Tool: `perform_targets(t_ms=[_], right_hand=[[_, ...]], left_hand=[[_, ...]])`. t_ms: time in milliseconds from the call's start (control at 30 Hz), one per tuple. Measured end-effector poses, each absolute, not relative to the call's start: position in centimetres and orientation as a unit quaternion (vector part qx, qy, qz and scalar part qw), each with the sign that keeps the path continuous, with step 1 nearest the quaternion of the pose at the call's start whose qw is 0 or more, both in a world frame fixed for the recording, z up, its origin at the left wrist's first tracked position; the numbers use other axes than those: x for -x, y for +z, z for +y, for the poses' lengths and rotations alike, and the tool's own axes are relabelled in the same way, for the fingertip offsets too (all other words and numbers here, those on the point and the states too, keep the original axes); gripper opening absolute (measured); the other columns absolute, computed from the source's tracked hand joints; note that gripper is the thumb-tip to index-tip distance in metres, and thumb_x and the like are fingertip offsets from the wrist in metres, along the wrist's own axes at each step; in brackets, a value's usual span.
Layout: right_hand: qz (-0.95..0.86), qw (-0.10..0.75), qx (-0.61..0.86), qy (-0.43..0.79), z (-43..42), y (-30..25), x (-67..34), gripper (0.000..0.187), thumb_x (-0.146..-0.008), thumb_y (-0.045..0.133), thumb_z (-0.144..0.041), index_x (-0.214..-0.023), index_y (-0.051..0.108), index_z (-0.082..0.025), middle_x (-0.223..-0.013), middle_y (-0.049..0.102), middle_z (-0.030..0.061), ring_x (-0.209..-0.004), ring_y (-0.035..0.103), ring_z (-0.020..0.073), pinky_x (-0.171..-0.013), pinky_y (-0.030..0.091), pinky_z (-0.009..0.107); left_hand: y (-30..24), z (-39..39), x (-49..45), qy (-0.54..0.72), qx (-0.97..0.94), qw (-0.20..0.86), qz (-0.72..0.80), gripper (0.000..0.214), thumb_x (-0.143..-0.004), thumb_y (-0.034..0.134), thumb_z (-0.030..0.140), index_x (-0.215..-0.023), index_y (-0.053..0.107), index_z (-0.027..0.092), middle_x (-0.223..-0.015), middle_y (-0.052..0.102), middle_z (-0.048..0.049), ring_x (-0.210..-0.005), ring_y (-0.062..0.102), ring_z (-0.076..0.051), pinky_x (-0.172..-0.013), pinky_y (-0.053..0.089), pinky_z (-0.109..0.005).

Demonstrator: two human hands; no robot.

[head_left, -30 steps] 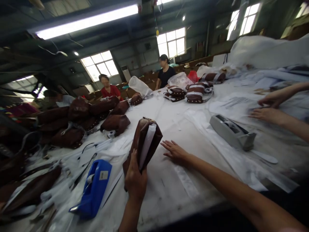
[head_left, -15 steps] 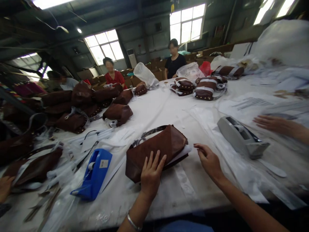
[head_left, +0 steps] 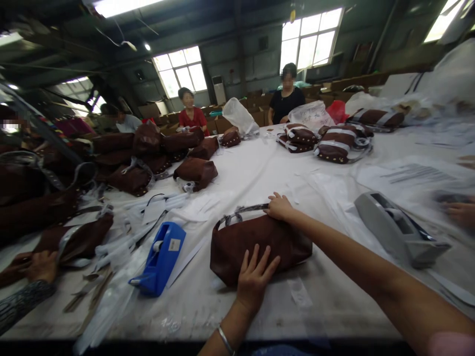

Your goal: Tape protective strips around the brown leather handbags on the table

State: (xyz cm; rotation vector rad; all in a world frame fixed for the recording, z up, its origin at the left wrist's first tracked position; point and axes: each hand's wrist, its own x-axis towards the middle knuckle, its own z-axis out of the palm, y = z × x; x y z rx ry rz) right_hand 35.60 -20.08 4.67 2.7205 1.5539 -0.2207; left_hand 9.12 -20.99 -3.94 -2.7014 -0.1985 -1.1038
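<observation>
A brown leather handbag [head_left: 241, 242] lies on the white-covered table in front of me, its strap [head_left: 252, 208] along the far side. My left hand [head_left: 256, 282] rests flat on the bag's near face with fingers spread. At the far right edge of the bag, my right hand [head_left: 280, 206] has its fingers curled over the strap end. A clear tape strip [head_left: 300, 292] lies on the table just below the bag. Left of the bag stands a blue tape dispenser [head_left: 159, 259], and to the right a grey tape dispenser [head_left: 401, 230].
Brown bags [head_left: 129, 175] are heaped at the left; wrapped bags [head_left: 336, 143] lie at the far right. A co-worker's hand [head_left: 42, 267] touches a bag at left; another hand [head_left: 462, 212] is blurred at right. Scissors [head_left: 85, 291] lie near the front edge. Two people stand across the table.
My right hand has moved from beside the bag's right end to its far top edge and now grips there. The open end no longer shows. My view has shifted left.
</observation>
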Motion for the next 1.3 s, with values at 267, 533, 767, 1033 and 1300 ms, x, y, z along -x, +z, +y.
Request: perform_targets(t_ms=[267,533,767,1033,1300], right_hand=[[0.407,0.056,-0.905,-0.108,-15.8,2.6,-35.1,0.042,-0.090,0.071,-0.035,-0.127,0.063,-0.017,-0.150,0.045,0.0139,-0.142,0.034,0.0364,-0.116,0.024,0.063],[0.423,-0.057,-0.893,-0.142,-17.9,3.7,-36.3,0.030,-0.089,0.072,-0.036,-0.110,0.067,-0.016,-0.130,0.061,0.0111,-0.120,0.057,0.0275,-0.102,0.047,0.050],[0.491,-0.268,-0.818,-0.136,-21.2,4.8,-38.0,0.023,-0.071,0.079,-0.041,-0.079,0.071,-0.020,-0.088,0.076,0.0046,-0.089,0.069,0.0245,-0.078,0.053,0.030],[0.489,-0.425,-0.756,-0.089,-27.0,5.7,-35.1,0.027,-0.082,0.065,-0.045,-0.090,0.071,-0.020,-0.089,0.076,0.0034,-0.084,0.070,0.0221,-0.080,0.057,0.033],[0.667,-0.414,-0.618,0.022,-33.4,3.2,-30.6,0.034,-0.095,0.049,-0.014,-0.114,0.074,-0.028,-0.113,0.075,0.0022,-0.108,0.070,0.0190,-0.104,0.054,0.037]], left_hand=[[-4.1,-20.8,-10.1,-0.361,0.922,0.116,-0.075,0.047,-0.098,0.052,0.032,-0.145,0.047,0.039,-0.157,0.040,0.0048,-0.139,0.048,-0.028,-0.106,0.053,-0.049],[-4.4,-20.5,-9.5,-0.357,0.925,0.119,-0.059,0.048,-0.098,0.052,0.034,-0.145,0.045,0.040,-0.158,0.039,0.0048,-0.139,0.049,-0.028,-0.104,0.054,-0.049],[-3.8,-19.7,-9.3,-0.332,0.937,0.102,-0.041,0.049,-0.098,0.052,0.030,-0.146,0.045,0.040,-0.156,0.042,0.0056,-0.139,0.049,-0.028,-0.106,0.053,-0.048],[-3.2,-19.2,-9.3,-0.301,0.948,0.099,-0.033,0.057,-0.096,0.054,0.022,-0.149,0.039,0.038,-0.157,0.042,0.0028,-0.141,0.046,-0.027,-0.108,0.051,-0.049],[-2.9,-18.8,-9.7,-0.285,0.954,0.082,-0.034,0.058,-0.095,0.054,0.017,-0.148,0.042,0.037,-0.154,0.046,0.0002,-0.143,0.044,-0.027,-0.112,0.047,-0.050]])
